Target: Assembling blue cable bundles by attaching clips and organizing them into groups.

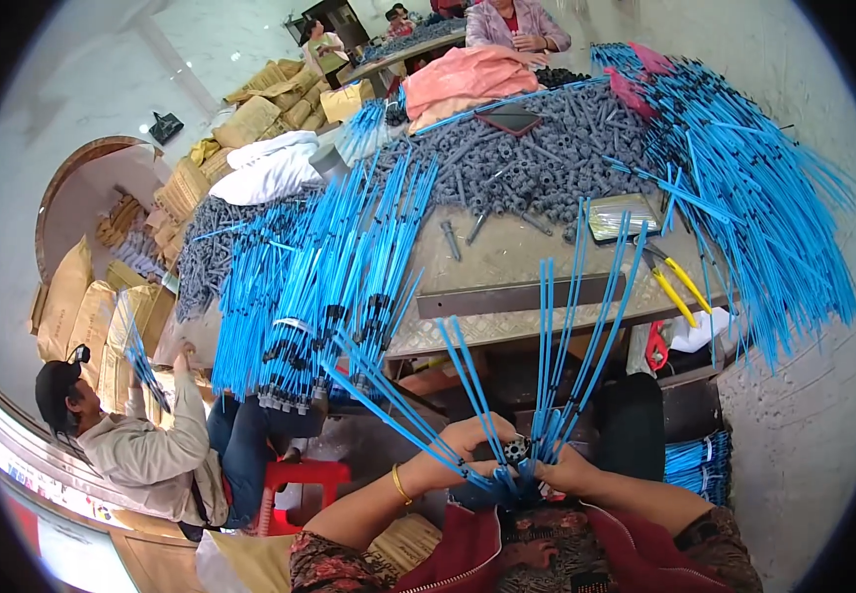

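Note:
In front of my body I hold a spray of thin blue plastic tubes [578,368], which fan outward and upward from a small round dark hub with holes [516,452]. My left hand [472,443], with a gold bracelet at the wrist, is closed around the tubes on the left of the hub. Closed on the other side is my right hand [568,470], partly hidden by the tubes. Black sleeves sit on the tubes near the hub. Beyond my hands, bundles of similar blue tubes [307,267] lie at the table's left, their ends over the edge.
Grey plastic plugs [537,148] are heaped across the table [507,260]. A dark metal bar [517,296] lies along its near edge. Yellow-handled pliers [678,287] and a clear box [624,217] are on the right, beside a large pile of blue tubes [764,217]. A co-worker [156,445] sits left.

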A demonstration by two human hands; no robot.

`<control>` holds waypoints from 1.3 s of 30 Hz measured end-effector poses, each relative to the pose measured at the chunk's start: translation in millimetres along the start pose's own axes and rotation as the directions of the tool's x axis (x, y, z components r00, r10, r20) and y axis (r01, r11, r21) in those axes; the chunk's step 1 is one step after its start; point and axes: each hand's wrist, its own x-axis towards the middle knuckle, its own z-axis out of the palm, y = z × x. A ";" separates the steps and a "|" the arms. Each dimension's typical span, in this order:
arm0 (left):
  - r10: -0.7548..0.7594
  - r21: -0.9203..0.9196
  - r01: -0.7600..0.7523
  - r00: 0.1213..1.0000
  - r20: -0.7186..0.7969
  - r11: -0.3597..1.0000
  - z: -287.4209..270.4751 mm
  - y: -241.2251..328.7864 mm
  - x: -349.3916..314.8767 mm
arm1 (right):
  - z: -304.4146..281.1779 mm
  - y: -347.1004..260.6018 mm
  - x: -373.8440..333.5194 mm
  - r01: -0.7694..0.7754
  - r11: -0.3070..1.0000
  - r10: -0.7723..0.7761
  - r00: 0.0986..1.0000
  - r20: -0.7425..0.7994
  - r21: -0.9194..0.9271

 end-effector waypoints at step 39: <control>-0.167 0.047 0.179 0.967 -0.192 0.983 22.0 13.4 -22.1 | 17.6 -20.1 -10.2 -0.075 0.974 0.060 0.995 -0.076 -0.215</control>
